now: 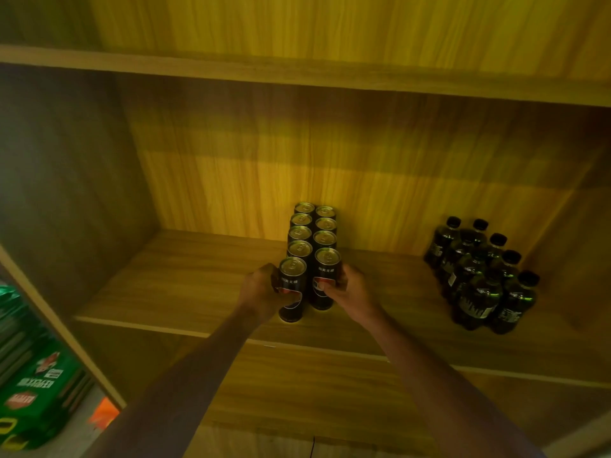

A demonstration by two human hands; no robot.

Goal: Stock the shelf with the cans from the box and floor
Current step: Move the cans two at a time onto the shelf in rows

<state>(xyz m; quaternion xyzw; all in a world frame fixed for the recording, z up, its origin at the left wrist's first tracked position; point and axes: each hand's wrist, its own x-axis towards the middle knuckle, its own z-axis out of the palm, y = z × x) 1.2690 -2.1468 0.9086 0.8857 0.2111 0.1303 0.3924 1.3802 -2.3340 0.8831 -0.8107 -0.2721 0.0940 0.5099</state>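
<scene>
Two rows of tall black cans [314,226] run from front to back on the wooden shelf board [172,285]. My left hand [259,290] grips the front can of the left row [292,285], which stands near the shelf's front edge. My right hand [347,290] grips the front can of the right row [325,276], a little further in. Both cans are upright and their bases rest on the board. No box or floor cans are in view.
A cluster of dark plastic bottles [482,276] stands at the right of the same shelf. Bare board lies left of the cans. Another shelf board [297,74] runs above. Green packaged goods [36,385] sit at the lower left, outside the shelf's side panel.
</scene>
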